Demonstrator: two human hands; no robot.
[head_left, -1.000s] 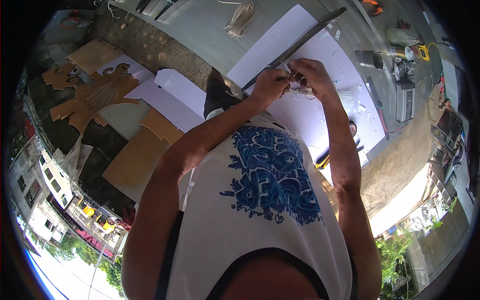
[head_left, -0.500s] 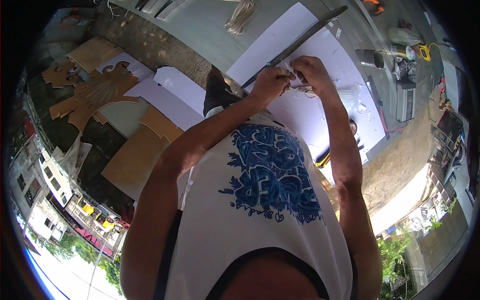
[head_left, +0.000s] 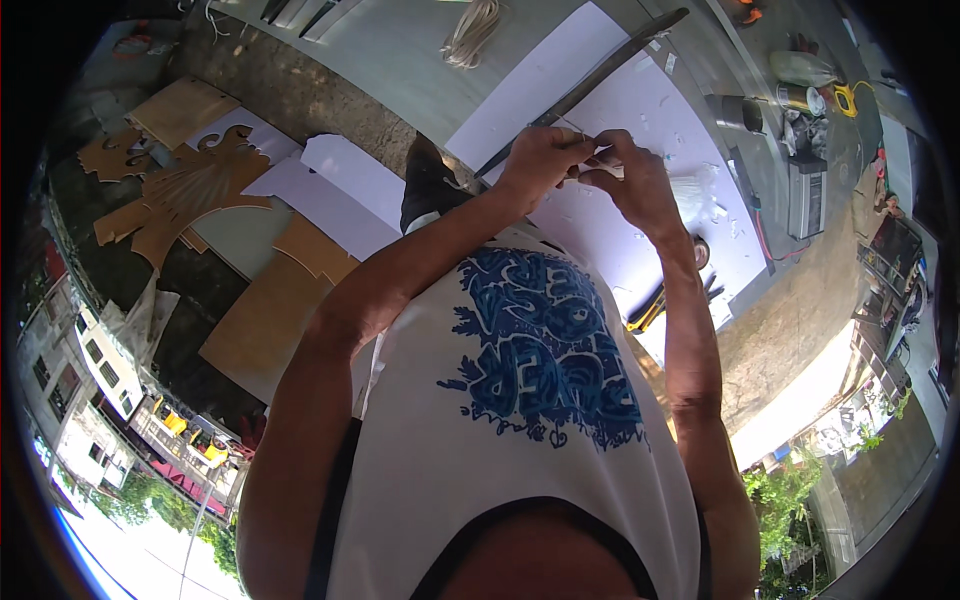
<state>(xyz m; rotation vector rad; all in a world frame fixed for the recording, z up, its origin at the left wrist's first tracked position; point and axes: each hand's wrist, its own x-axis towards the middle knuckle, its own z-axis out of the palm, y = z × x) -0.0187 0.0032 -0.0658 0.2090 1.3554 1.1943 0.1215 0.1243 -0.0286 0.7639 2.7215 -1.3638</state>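
Observation:
Above a white sheet (head_left: 560, 235), my left hand (head_left: 545, 165) and my right hand (head_left: 638, 185) meet with fingertips touching. Both are closed in a pinch around something small. A thin pale strand sticks up by the left fingers, and a bit of whitish material shows under the right ones; the fingers hide what it is. Just beyond the hands, a long dark narrow strip (head_left: 610, 75) lies slantwise across the sheet. Clear or white thin plastic pieces (head_left: 697, 193) lie in a pile right of my right hand, with small white scraps scattered around.
Near my right forearm are a yellow-and-black cutter (head_left: 645, 312) and a roll of tape (head_left: 701, 252). A cord bundle (head_left: 470, 35) lies on the grey table. Far right stand a can (head_left: 738, 113) and a grey metal box (head_left: 807, 195). Cut brown boards (head_left: 205, 190) lie at left.
My hands have come closer together, and the right fingers have curled over and dropped slightly toward the left ones. The view has shifted a little; the surrounding things lie as before.

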